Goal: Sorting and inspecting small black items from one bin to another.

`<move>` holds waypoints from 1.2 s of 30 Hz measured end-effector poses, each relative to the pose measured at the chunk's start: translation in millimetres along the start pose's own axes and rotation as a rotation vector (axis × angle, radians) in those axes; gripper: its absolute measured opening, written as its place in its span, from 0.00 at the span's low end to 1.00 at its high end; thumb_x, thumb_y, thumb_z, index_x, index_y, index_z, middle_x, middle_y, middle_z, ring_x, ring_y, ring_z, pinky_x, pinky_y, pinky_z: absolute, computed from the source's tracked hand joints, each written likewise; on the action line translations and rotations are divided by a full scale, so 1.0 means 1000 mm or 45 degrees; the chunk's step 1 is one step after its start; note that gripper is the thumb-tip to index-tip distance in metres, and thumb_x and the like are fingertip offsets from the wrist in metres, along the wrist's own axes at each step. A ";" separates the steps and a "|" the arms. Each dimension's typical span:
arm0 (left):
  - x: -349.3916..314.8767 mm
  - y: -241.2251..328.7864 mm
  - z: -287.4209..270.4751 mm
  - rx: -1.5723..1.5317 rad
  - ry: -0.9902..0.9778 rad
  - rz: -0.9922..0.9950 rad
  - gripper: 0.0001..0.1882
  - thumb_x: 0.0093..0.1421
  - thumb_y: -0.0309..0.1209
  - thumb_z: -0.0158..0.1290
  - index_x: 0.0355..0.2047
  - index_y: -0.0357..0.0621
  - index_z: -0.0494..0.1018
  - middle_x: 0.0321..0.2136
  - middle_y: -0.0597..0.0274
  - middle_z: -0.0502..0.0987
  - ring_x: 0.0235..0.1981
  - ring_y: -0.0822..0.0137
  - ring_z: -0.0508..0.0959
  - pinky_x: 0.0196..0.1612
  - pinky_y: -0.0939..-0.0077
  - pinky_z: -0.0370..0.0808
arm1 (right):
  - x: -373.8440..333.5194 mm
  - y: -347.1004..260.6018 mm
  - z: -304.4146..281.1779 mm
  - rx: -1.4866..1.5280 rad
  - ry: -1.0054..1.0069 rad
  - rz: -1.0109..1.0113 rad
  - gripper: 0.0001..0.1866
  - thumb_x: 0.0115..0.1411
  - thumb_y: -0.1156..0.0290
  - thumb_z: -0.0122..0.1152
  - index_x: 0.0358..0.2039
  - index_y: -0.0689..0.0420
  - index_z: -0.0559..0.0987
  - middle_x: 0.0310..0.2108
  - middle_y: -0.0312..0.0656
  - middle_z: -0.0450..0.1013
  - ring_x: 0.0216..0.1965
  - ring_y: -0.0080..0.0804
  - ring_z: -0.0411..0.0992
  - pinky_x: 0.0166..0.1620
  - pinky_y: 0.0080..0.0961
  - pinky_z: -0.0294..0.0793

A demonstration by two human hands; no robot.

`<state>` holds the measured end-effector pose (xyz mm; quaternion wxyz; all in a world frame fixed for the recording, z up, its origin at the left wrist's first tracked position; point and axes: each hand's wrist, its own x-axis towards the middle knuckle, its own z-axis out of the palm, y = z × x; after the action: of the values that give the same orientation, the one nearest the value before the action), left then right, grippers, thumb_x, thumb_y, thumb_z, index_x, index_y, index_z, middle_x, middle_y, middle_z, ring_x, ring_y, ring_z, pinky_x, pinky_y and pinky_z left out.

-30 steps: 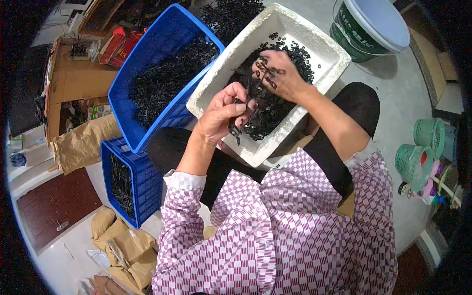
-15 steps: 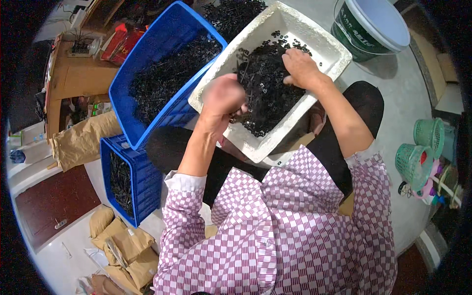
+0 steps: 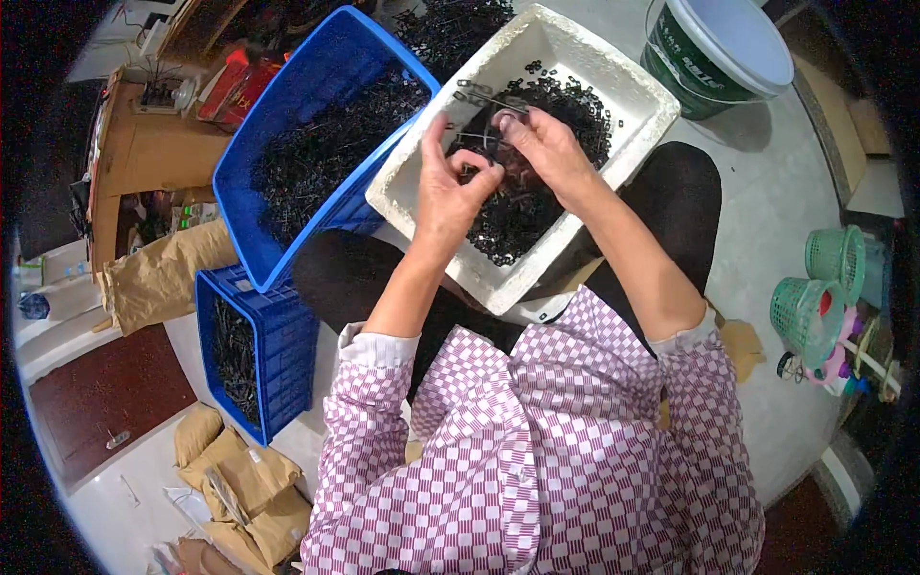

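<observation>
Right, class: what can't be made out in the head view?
Head view:
Exactly what left fingers and right fingers may hold: blurred, finger-covered.
Floor of white box, mostly: under black pieces.
Part of green bucket: cut off by top edge.
Red thing in green basket: too small.

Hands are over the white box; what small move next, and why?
I'd probably ease the right hand away from the left hand, low over the white foam box: they are close together, thin dark pieces jut out beside them, and a dark heap lies below.
</observation>
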<state>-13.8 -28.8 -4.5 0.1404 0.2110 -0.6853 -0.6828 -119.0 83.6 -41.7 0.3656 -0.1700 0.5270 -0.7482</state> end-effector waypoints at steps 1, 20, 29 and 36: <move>0.000 -0.002 0.001 -0.051 -0.040 -0.034 0.42 0.47 0.18 0.54 0.58 0.38 0.42 0.28 0.60 0.70 0.26 0.72 0.73 0.30 0.82 0.72 | 0.002 -0.001 0.002 -0.136 0.037 -0.133 0.11 0.60 0.65 0.50 0.34 0.59 0.73 0.27 0.33 0.69 0.30 0.18 0.69 0.31 0.14 0.69; -0.002 0.006 0.001 -0.311 -0.413 -0.704 0.25 0.58 0.54 0.40 0.37 0.44 0.67 0.22 0.62 0.73 0.16 0.73 0.71 0.17 0.82 0.66 | -0.005 -0.041 -0.021 -0.372 -0.457 0.142 0.09 0.58 0.65 0.53 0.27 0.57 0.75 0.21 0.26 0.68 0.20 0.10 0.61 0.21 0.10 0.60; -0.006 0.005 -0.003 -0.125 -0.500 -0.583 0.19 0.59 0.48 0.43 0.35 0.45 0.67 0.17 0.66 0.71 0.11 0.74 0.69 0.12 0.86 0.60 | 0.000 -0.040 -0.011 -0.363 -0.486 0.072 0.11 0.57 0.61 0.54 0.27 0.56 0.74 0.19 0.25 0.66 0.19 0.10 0.60 0.21 0.09 0.59; 0.009 0.008 0.001 -0.386 -0.228 -0.593 0.12 0.61 0.43 0.42 0.34 0.48 0.65 0.19 0.65 0.71 0.12 0.74 0.69 0.14 0.86 0.61 | 0.005 -0.021 -0.009 -0.299 -0.112 -0.023 0.17 0.58 0.55 0.49 0.33 0.57 0.73 0.22 0.28 0.65 0.20 0.13 0.62 0.23 0.11 0.62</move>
<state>-23.0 -32.3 2.8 -0.0512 0.2781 -0.5182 -0.8072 -135.9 89.5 -26.2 0.3591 -0.2490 0.5928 -0.6765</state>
